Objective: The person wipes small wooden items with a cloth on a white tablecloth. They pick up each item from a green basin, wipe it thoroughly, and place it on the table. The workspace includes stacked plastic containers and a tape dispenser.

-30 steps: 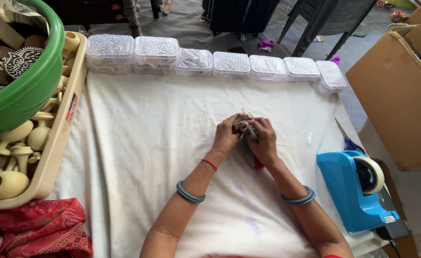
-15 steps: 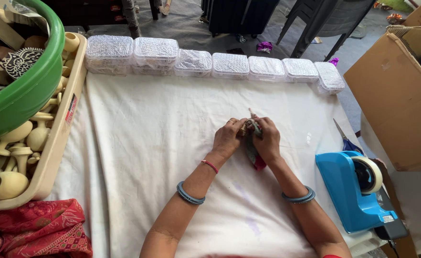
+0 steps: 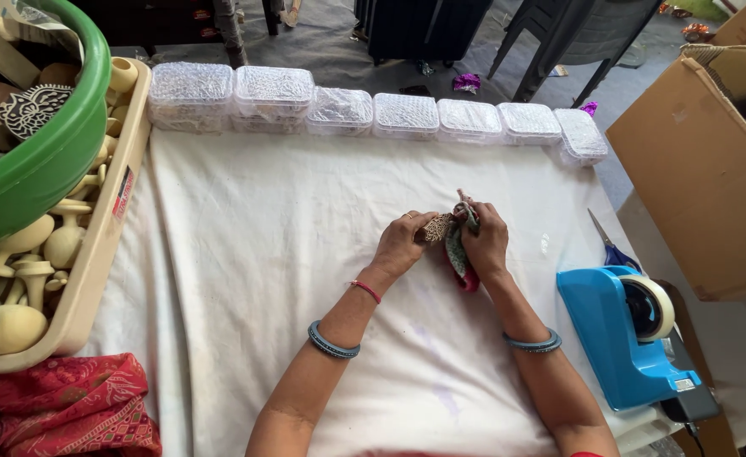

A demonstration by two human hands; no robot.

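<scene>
Both my hands meet over the middle of the white cloth-covered table (image 3: pixel 263 254). My left hand (image 3: pixel 403 244) grips a small carved wooden block (image 3: pixel 435 228). My right hand (image 3: pixel 485 241) holds a patterned cloth pouch (image 3: pixel 458 254), green and red, right against the block. The block's far end touches the pouch's mouth; whether it is inside I cannot tell. Both wrists wear blue-grey bangles.
A row of clear plastic boxes (image 3: pixel 407 114) lines the table's far edge. At left stand a beige tray of wooden handles (image 3: pixel 94 254) and a green tub (image 3: pixel 52 152). A blue tape dispenser (image 3: pixel 627 334), scissors (image 3: pixel 610 245) and a cardboard box (image 3: pixel 694 169) are at right. Red fabric (image 3: pixel 60 406) lies bottom left.
My hands have shifted slightly right and toward me, and the wooden block now shows between them next to the pouch.
</scene>
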